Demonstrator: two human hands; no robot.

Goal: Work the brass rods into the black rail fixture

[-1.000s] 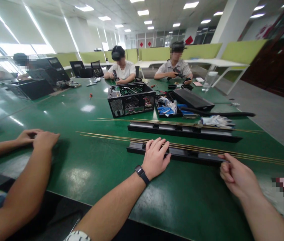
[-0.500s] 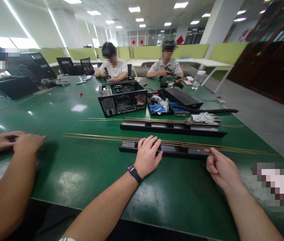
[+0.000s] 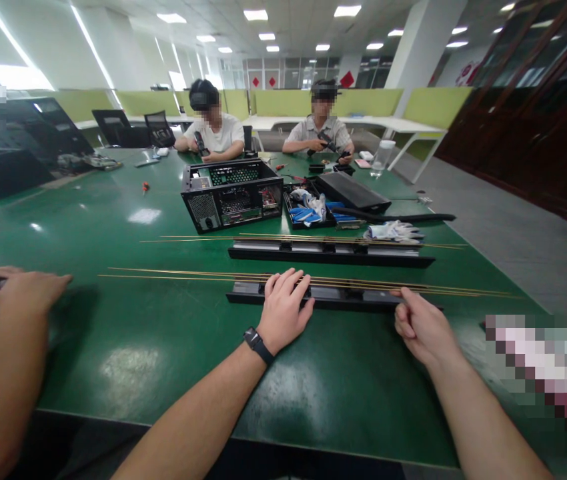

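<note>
My left hand [image 3: 286, 313], with a dark watch on its wrist, lies palm down with fingers spread across the near black rail [image 3: 333, 297]. Its fingertips cover part of several thin brass-coloured rods [image 3: 173, 273] lying lengthwise along that rail. At the rail's right end, my right hand [image 3: 423, 327] has its index finger stretched onto the rods and the other fingers curled in. Whether anything sits in those curled fingers is hidden. Behind, parallel to the near one, lies a far black rail [image 3: 333, 253] with more thin rods [image 3: 188, 238] along it.
An open black computer case [image 3: 233, 200] stands beyond the rails. Beside it are a tray of blue-white gloves [image 3: 308, 208], a black panel [image 3: 353, 190] and another glove [image 3: 393, 231]. A co-worker's hands [image 3: 28, 287] are at left; two people sit across the green table [image 3: 173, 360].
The whole view has shifted slightly, so things appear further left. Both my hands keep their places on the rail and rods.
</note>
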